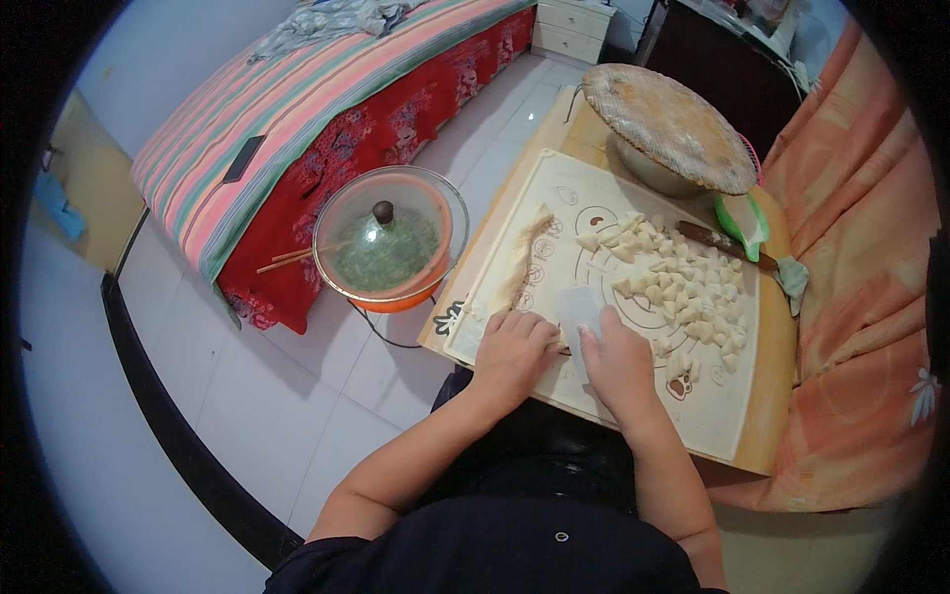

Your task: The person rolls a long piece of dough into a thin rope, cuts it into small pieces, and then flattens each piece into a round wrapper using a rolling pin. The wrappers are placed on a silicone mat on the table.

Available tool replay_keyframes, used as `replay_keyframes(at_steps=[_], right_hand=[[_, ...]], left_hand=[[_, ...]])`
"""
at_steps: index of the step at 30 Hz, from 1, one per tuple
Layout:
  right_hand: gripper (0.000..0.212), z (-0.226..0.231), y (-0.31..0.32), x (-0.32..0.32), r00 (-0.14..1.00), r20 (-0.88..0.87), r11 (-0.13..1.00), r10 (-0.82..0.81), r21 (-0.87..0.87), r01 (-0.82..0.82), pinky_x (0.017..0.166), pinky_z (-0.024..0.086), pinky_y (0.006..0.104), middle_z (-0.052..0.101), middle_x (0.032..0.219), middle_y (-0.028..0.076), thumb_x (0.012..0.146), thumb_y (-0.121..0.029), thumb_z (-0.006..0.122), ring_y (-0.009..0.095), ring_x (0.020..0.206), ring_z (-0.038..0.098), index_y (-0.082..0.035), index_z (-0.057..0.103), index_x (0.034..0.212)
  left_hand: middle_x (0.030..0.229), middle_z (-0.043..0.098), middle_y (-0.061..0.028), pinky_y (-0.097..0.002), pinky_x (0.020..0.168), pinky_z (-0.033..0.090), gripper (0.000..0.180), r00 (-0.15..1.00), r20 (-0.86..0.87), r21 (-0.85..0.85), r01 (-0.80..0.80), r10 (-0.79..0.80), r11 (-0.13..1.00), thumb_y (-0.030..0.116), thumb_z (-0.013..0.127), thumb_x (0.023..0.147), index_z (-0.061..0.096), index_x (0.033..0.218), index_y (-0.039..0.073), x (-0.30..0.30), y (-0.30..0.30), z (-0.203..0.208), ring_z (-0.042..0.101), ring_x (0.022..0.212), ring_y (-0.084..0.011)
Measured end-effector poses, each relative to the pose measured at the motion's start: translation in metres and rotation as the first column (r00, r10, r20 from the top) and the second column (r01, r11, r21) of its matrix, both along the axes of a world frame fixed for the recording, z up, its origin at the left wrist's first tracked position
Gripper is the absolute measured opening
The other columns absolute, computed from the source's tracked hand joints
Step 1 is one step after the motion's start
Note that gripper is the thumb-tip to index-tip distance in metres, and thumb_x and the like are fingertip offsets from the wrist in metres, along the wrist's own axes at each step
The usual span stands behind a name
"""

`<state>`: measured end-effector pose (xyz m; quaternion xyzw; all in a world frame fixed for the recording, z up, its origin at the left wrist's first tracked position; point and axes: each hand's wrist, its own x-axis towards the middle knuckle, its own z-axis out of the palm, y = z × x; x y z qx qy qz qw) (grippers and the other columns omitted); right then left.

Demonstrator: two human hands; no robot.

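Note:
Under my left hand lies the near end of a long, flour-dusted dough rope, and my curled fingers hold it down. In my right hand is a pale, flat dough scraper, gripped between thumb and fingers. Its blade stands beside the rope's near end; where its edge meets the dough is hidden by my hands. Many small cut dough pieces are scattered over the right half of a white printed kneading mat.
The mat covers most of a wooden table. A rolling pin, a green scoop-like container and a bowl under a floury round woven lid stand at its far right. Left is a glass-lidded bowl of greens; beyond it, a bed.

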<state>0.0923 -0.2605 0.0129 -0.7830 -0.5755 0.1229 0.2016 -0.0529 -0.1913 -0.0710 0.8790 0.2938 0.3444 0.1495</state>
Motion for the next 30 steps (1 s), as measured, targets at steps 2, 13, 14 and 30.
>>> replay_keyframes(at_steps=[2, 13, 14, 30], right_hand=[[0.021, -0.012, 0.008, -0.005, 0.994, 0.102, 0.997, 0.025, -0.079, -0.017, 0.07, 0.051, 0.0537, 0.066, 0.076, 0.024, 0.093, -0.019, 0.057, 0.045, 0.074, 0.066, 0.0, 0.051, 0.097], [0.02, -0.001, 0.007, 0.039, 0.937, -0.238, 0.869, -0.256, 0.368, 0.331, 0.075, 0.052, 0.0437, 0.068, 0.09, 0.021, 0.094, -0.016, 0.06, 0.033, 0.082, 0.067, 0.001, 0.058, 0.105], [0.021, 0.011, -0.006, 0.047, 0.878, -0.398, 0.808, -0.267, 0.404, 0.428, 0.075, 0.052, 0.0399, 0.068, 0.088, 0.018, 0.095, -0.015, 0.061, 0.027, 0.08, 0.066, 0.001, 0.06, 0.108], [0.028, -0.043, -0.17, 0.164, 0.612, -0.662, 0.468, -0.433, 0.416, 0.78, 0.086, 0.048, 0.0324, 0.063, 0.109, 0.012, 0.1, -0.014, 0.057, 0.016, 0.098, 0.058, 0.005, 0.056, 0.12]], left_hand=[[0.094, 0.061, -0.0042, -0.0389, 0.087, 0.043, 0.022, 1.0, -0.001, 0.011, -0.007, 0.007, 1.0, 0.018, 0.073, 0.08, 0.061, 0.097, 0.011, 0.0, 0.0, -0.001, 0.058, 0.093, -0.0249], [0.095, 0.06, -0.0068, -0.0415, 0.082, 0.045, 0.019, 0.996, 0.011, 0.048, 0.091, -0.091, 0.995, 0.015, 0.071, 0.079, 0.06, 0.094, 0.01, -0.015, -0.006, 0.03, 0.058, 0.092, -0.0275], [0.096, 0.06, -0.0072, -0.0416, 0.083, 0.045, 0.018, 0.983, -0.059, 0.018, 0.175, -0.174, 0.984, 0.014, 0.069, 0.079, 0.06, 0.094, 0.009, -0.015, -0.009, 0.033, 0.059, 0.093, -0.0278], [0.107, 0.062, -0.0142, -0.045, 0.087, 0.05, 0.024, 0.663, -0.37, -0.431, 0.498, -0.651, 0.752, 0.004, 0.058, 0.079, 0.064, 0.102, 0.007, 0.067, -0.016, 0.044, 0.061, 0.1, -0.0365]])
